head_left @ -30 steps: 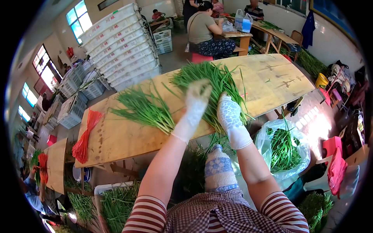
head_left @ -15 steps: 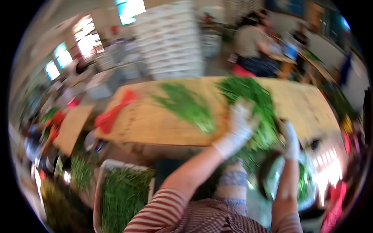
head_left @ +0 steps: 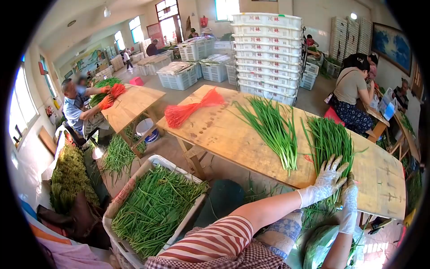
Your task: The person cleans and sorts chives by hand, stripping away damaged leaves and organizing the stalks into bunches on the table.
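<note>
Left hand (head_left: 326, 181) and right hand (head_left: 349, 199), both gloved, are resting on a chive bunch (head_left: 329, 136) at a wooden table's near edge (head_left: 224, 134).
The left is covering the stems, fingers spread wide; the right is touching them alongside, fingers extended, its grip unclear. A second bunch (head_left: 274, 130) is lying toward the table's middle, red plastic strips (head_left: 192, 110) toward its left end.

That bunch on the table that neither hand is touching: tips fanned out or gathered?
Fanned out: the bunch splays apart at its leaf tips, while its pale stalk ends lie closer together on the table.
</note>
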